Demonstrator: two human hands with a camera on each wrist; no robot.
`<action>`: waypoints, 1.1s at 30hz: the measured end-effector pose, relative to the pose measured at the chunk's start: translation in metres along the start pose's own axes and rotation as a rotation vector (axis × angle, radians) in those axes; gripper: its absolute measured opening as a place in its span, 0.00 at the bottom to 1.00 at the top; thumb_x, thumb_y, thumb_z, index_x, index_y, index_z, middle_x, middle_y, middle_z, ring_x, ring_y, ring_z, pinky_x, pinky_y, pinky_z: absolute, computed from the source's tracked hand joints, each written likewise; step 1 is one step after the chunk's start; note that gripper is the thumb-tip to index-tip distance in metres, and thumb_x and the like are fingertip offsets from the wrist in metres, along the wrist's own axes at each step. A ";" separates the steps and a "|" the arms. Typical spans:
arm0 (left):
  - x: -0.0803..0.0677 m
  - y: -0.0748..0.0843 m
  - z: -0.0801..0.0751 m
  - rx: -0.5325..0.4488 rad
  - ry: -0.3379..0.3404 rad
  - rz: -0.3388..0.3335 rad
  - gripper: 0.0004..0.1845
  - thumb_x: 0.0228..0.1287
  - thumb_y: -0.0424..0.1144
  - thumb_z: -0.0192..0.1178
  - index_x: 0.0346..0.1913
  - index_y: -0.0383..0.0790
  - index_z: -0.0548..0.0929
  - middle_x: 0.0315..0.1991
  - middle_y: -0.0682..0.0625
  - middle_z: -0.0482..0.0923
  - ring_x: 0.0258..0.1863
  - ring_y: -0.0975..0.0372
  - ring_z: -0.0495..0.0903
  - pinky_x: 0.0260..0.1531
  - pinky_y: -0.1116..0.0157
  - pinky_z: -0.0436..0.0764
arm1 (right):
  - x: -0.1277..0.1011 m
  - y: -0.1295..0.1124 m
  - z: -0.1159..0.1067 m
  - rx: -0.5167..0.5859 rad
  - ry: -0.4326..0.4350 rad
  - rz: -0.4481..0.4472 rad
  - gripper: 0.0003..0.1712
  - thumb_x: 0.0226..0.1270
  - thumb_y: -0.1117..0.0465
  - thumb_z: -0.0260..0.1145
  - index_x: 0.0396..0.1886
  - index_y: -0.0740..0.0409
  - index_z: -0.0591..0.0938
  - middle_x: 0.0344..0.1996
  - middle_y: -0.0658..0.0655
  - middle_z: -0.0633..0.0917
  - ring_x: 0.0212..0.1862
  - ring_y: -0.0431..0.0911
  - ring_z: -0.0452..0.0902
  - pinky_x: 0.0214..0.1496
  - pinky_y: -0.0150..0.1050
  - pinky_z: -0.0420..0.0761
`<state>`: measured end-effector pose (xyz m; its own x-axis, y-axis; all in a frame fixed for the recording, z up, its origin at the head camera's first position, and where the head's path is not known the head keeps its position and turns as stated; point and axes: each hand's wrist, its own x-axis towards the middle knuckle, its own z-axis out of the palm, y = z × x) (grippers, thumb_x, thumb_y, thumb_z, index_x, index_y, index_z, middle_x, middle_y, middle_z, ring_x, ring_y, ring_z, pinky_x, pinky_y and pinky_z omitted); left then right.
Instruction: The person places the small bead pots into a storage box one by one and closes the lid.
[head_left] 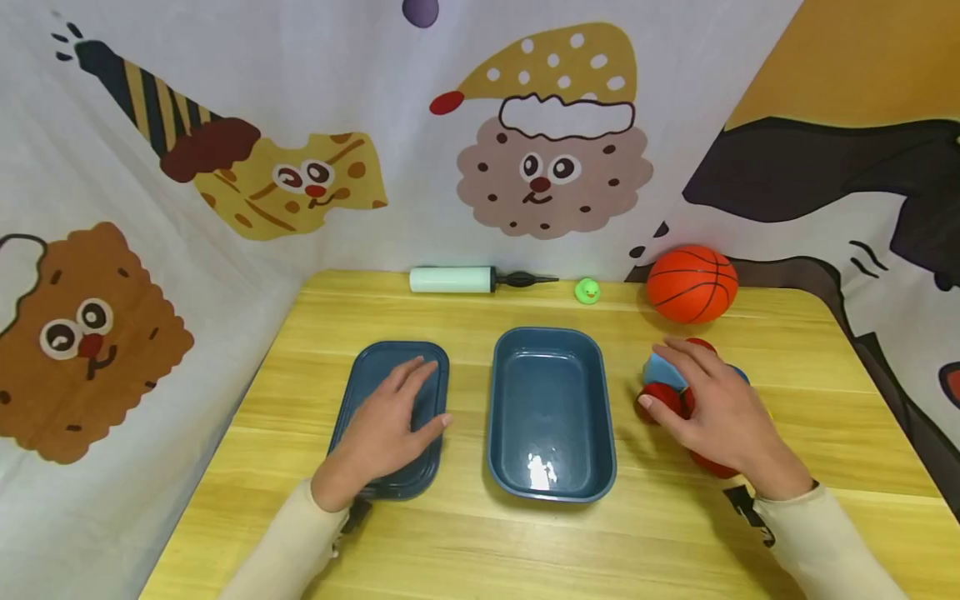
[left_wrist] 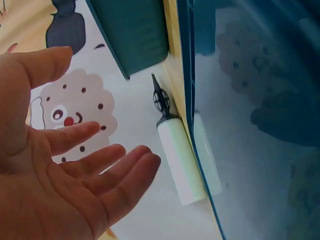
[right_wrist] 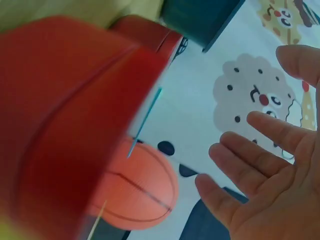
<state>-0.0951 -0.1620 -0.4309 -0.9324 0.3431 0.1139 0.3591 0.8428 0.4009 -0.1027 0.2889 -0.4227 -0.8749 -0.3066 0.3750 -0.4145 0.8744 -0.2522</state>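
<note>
Blue lid (head_left: 393,400) long axis runs front-back; L hand (head_left: 386,429) flat on it, fingers straight.

Flat blue lid (head_left: 393,417) under left hand (head_left: 382,429), red-and-blue toy cluster (head_left: 675,392) under right hand (head_left: 720,412)

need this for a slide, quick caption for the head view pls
Left hand rests flat on a blue lid, right hand over red toys, open blue tray between.

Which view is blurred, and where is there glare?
Right wrist view: the red toy fills the left side, very close and blurred. Head view: sharp, with white glare on the tray floor. Left wrist view: the lid mirrors the backdrop softly.
</note>
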 end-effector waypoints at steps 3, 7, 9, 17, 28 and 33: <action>0.000 0.003 0.003 -0.067 -0.005 0.025 0.38 0.67 0.61 0.58 0.75 0.50 0.63 0.74 0.45 0.62 0.62 0.48 0.76 0.52 0.48 0.81 | -0.006 0.007 -0.003 0.041 -0.003 0.029 0.40 0.56 0.45 0.75 0.67 0.52 0.75 0.66 0.60 0.74 0.63 0.58 0.71 0.57 0.63 0.74; 0.000 0.007 0.008 -0.166 -0.012 0.057 0.34 0.68 0.59 0.58 0.73 0.53 0.65 0.71 0.49 0.65 0.61 0.51 0.76 0.52 0.52 0.81 | -0.013 0.019 -0.006 0.107 0.024 0.061 0.37 0.56 0.49 0.76 0.66 0.50 0.76 0.64 0.57 0.77 0.62 0.57 0.73 0.65 0.48 0.74; 0.000 0.009 0.011 -0.244 -0.024 0.071 0.31 0.69 0.57 0.59 0.72 0.54 0.67 0.69 0.51 0.67 0.59 0.53 0.77 0.50 0.54 0.82 | -0.017 0.026 -0.007 0.143 0.044 0.075 0.36 0.57 0.51 0.77 0.65 0.50 0.77 0.63 0.56 0.78 0.61 0.57 0.74 0.67 0.30 0.69; 0.001 0.021 0.023 -0.655 -0.159 -0.005 0.26 0.68 0.48 0.63 0.68 0.60 0.71 0.64 0.49 0.72 0.60 0.53 0.78 0.51 0.64 0.83 | -0.034 0.056 -0.011 0.252 0.119 0.137 0.32 0.57 0.62 0.76 0.64 0.48 0.79 0.58 0.58 0.82 0.60 0.17 0.63 0.58 0.10 0.56; 0.007 0.035 0.041 -0.826 -0.230 -0.095 0.32 0.65 0.48 0.66 0.71 0.54 0.69 0.68 0.49 0.70 0.61 0.55 0.79 0.55 0.55 0.80 | -0.044 0.096 -0.009 0.348 -0.052 0.405 0.33 0.69 0.50 0.67 0.71 0.51 0.71 0.65 0.64 0.73 0.64 0.38 0.67 0.49 0.08 0.63; 0.010 0.039 0.045 -0.936 -0.264 -0.119 0.35 0.63 0.44 0.68 0.72 0.50 0.67 0.70 0.45 0.68 0.64 0.51 0.76 0.57 0.56 0.80 | -0.054 0.105 -0.010 0.380 -0.151 0.491 0.38 0.70 0.48 0.65 0.74 0.57 0.64 0.67 0.69 0.70 0.60 0.63 0.69 0.40 0.11 0.71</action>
<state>-0.0881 -0.1070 -0.4553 -0.8803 0.4546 -0.1355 -0.0215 0.2472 0.9687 -0.0966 0.4013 -0.4604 -0.9997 0.0222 0.0126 0.0079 0.7405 -0.6720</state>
